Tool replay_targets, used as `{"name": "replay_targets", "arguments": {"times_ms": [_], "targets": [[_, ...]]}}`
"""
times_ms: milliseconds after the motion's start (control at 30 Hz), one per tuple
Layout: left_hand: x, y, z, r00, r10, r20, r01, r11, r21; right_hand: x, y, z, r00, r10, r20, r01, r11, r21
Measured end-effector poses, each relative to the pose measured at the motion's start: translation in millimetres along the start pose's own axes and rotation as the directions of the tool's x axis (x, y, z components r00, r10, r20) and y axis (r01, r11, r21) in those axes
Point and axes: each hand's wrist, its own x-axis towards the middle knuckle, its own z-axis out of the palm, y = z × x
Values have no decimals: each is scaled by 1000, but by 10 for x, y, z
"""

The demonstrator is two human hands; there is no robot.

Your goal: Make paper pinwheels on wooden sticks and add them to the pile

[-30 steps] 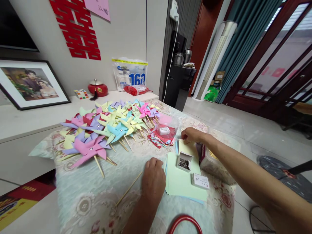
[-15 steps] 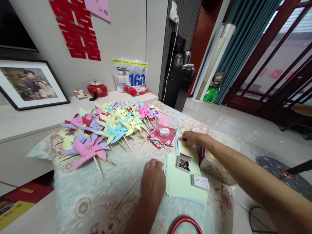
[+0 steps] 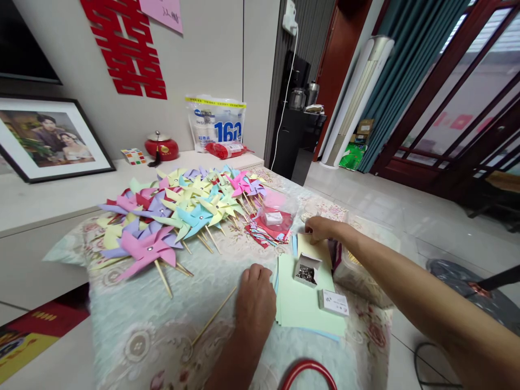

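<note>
My left hand rests on the tablecloth with its fingers curled under; what they hold, if anything, is hidden. Beside it lies a thin wooden stick, its upper end close to the hand. Farther off, my right hand bends its closed fingers down at the far end of a yellow paper sheet; the fingertips are hidden. Between the hands is a stack of light green paper. On it stand an open small box of metal pins and a closed white box.
Several paper pinwheels on sticks cover the table's left and back. Red paper pieces and a plastic bag with a white box lie mid-table. A clear container stands under my right forearm. A red ring-shaped handle is at the front.
My right hand has shifted very slightly at the far paper edge. My left hand, the stick and the boxes look the same; the view has tilted a little.
</note>
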Motion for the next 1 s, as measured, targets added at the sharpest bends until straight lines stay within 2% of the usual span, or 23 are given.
{"name": "replay_targets", "arguments": {"times_ms": [133,733,1000], "targets": [[3,8,-16,1000,-2,7,2,1000,0,-9,4,0,999,2,-48,-2,1000,8],[7,17,-20,1000,-6,12,6,1000,16,-78,4,-45,991,57,-123,-55,998,17],[-6,2,6,1000,-2,-3,2,1000,13,-70,32,-32,987,33,-159,-33,999,8]]}}
